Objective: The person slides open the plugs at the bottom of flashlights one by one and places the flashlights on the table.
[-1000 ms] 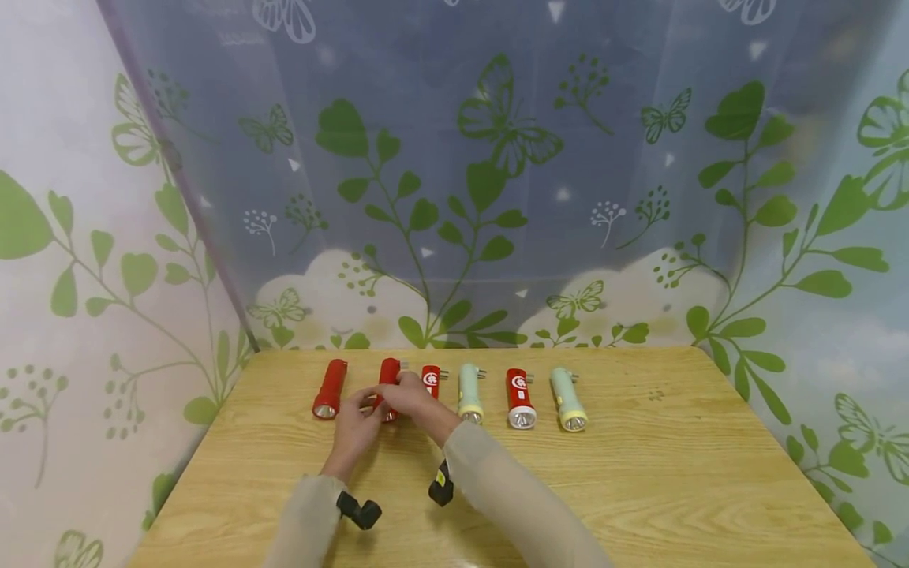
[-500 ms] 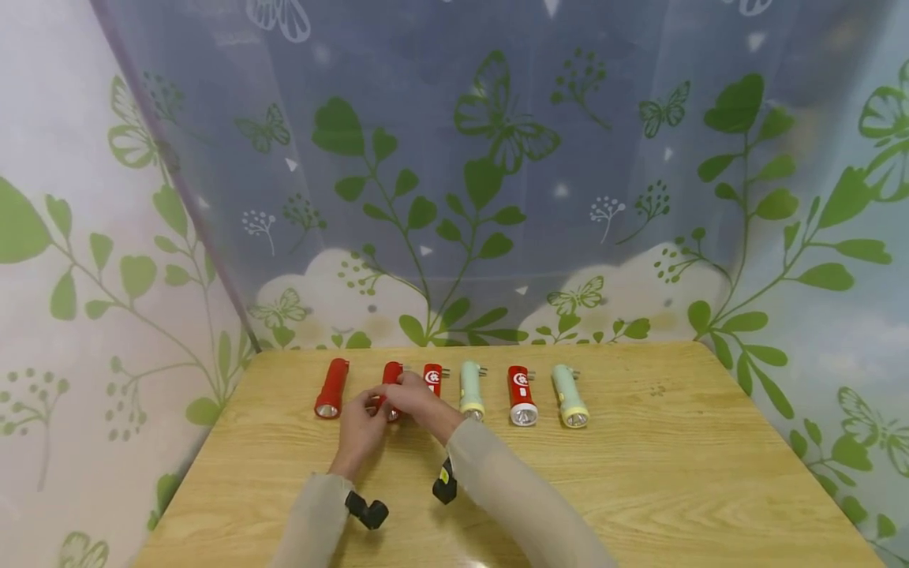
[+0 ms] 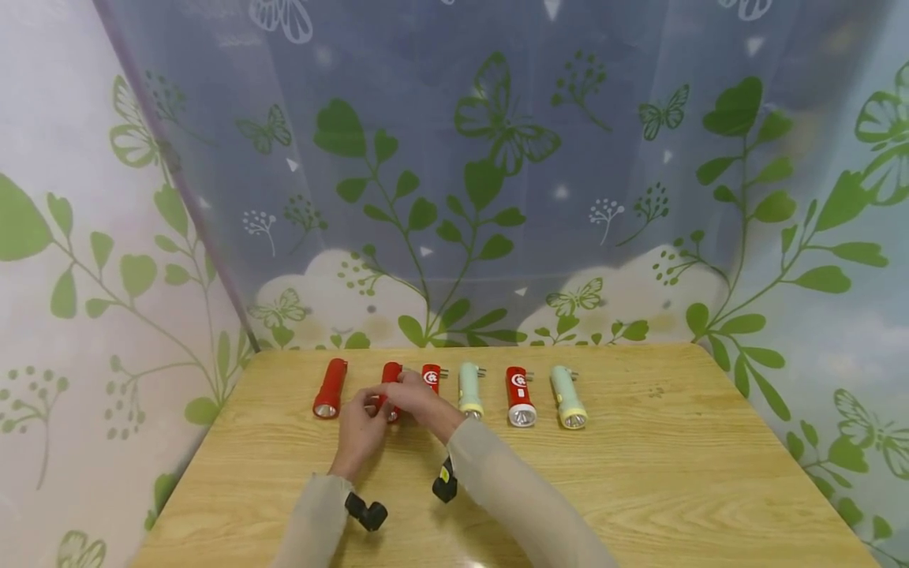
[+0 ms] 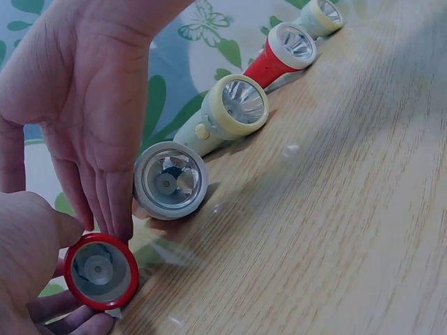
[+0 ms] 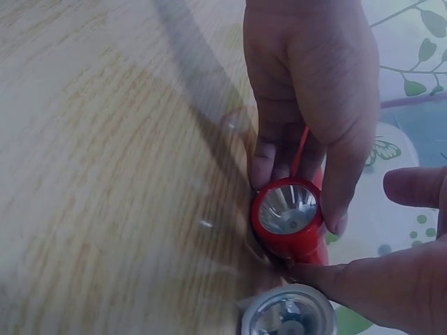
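In the head view, my left hand (image 3: 360, 432) and right hand (image 3: 420, 401) meet at a red flashlight (image 3: 391, 379), second from the left in a row. The left wrist view shows its lens and red rim (image 4: 101, 272) facing out, my left fingers curled round the head. My right hand (image 4: 94, 112) reaches down to it there, its fingers along the side. The right wrist view has my left hand (image 5: 318, 84) gripping it and my right hand (image 5: 398, 272) around its body. Whether it touches the table cannot be told.
A red flashlight (image 3: 330, 390) lies at the row's left end. To the right are a red-and-white one (image 3: 430, 375), a pale green one (image 3: 469, 388), another red-and-white one (image 3: 521, 394) and another pale green one (image 3: 569, 396). A patterned curtain (image 3: 497, 237) stands behind the wooden table (image 3: 675, 473).
My left hand and the held red flashlight have shifted very slightly to the right since one second ago. Over the last half second they look almost still. The other flashlights stay in their places.
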A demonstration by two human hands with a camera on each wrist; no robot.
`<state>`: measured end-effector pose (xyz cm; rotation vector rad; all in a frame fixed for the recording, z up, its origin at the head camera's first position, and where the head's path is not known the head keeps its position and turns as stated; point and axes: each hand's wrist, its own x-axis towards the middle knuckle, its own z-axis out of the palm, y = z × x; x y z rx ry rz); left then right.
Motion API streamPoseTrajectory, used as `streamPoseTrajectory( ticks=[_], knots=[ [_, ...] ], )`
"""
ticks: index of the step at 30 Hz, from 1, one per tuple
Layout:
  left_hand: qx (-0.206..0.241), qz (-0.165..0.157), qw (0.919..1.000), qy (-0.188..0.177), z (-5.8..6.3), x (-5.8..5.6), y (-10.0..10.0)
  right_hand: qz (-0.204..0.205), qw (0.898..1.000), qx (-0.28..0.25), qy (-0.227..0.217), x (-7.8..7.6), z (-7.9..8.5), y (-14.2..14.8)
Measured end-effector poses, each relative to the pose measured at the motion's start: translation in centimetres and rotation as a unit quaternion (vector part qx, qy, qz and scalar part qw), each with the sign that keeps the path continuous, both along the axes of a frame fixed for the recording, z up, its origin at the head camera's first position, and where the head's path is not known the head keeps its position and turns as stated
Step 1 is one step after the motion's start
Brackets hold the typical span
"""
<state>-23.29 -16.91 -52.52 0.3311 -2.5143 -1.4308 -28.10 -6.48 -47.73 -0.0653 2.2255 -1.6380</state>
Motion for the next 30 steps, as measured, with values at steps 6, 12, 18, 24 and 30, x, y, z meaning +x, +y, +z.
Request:
streamPoseTrajectory(
  ticks=[6, 12, 18, 24, 30],
  knots=[
    [-0.014, -0.007, 0.9998, 0.008, 0.1, 0.2, -0.2, 0.0, 1.0, 0.001, 0.001, 0.1, 0.7, 0.4],
    [-0.069, -0.015, 0.9954, 0.064, 0.9, 0.0, -0.7, -0.005, 0.999, 0.016, 0.032, 0.0, 2.0, 1.8],
    [-0.127, -0.018, 0.9871, 0.095, 1.8, -0.9, -2.6, 0.003, 0.997, -0.009, 0.079, 0.2, 3.3, 3.8],
    [-0.183, -0.023, 0.9781, 0.097, 2.5, -2.1, -5.2, 0.023, 0.994, -0.029, 0.106, 1.4, 4.9, 6.0],
    [-0.198, -0.017, 0.9765, 0.083, 3.3, -3.3, -7.0, 0.043, 0.992, -0.049, 0.112, 2.7, 5.2, 7.8]
  ],
)
